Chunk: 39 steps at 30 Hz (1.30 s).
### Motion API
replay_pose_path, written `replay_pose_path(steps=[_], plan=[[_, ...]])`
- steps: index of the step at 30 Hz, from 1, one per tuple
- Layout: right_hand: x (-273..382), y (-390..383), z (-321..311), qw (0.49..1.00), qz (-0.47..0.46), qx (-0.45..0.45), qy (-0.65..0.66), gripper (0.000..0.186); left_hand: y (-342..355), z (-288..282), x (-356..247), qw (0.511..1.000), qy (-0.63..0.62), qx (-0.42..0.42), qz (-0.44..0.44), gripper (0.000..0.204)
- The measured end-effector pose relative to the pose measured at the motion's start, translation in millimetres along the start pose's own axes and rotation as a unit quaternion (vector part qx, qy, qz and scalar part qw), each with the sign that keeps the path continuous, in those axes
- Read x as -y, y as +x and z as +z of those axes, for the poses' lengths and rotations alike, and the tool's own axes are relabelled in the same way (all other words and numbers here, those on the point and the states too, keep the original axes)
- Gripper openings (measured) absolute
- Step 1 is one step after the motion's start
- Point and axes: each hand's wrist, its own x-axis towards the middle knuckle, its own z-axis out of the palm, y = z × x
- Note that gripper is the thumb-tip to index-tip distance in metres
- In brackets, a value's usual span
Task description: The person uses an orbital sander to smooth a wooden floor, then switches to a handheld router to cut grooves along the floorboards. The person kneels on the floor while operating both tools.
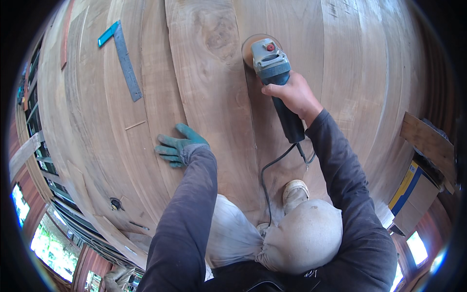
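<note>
My right hand (292,97) is bare and wraps round the body of a grey and dark blue-green angle grinder (270,63), whose round disc lies against the wooden planks at the upper middle. A black cord runs down from its rear end past my knee. My left hand (180,146), in a teal and grey glove, rests on the planks (204,97) at the left of centre with its fingers spread, holding nothing. A steel square (126,63) with a teal stock lies on the planks at the upper left, and a thin wooden stick (135,125) lies just left of my left hand.
My knees and a shoe (295,191) are at the lower middle. A wooden board (423,141) and a flat cardboard box (408,199) are at the right edge. Small dark items (116,204) lie at the lower left, near loose strips and a slatted edge along the left.
</note>
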Motion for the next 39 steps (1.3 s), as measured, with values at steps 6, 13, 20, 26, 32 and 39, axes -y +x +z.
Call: replay_pose_path(steps=[6,13,20,26,32,39], plan=[[4.9,16.7,-2.5,1.0,-0.013,-0.008,-0.006,0.05,0.2,1.7,-0.2,1.0,0.011,-0.023,0.006,0.092],[12.4,29.2,-5.7,1.0,-0.011,-0.008,0.01,0.048,0.2,7.5,0.5,0.998,0.027,-0.055,0.005,0.088],[25.2,44.1,-9.3,1.0,-0.006,-0.008,0.011,0.045,0.8,8.6,1.3,0.997,0.037,-0.065,0.01,0.088],[37.4,56.6,-13.3,1.0,-0.009,-0.014,0.023,0.044,1.8,10.3,2.8,0.997,0.041,-0.059,0.01,0.087],[48.2,73.5,-17.1,1.0,-0.008,-0.019,-0.004,0.042,0.4,5.7,0.7,0.997,0.049,-0.05,0.008,0.088],[63.5,83.9,-20.1,0.999,-0.015,-0.033,-0.014,0.044,-0.3,4.0,-0.3,0.998,0.049,-0.041,0.004,0.089]])
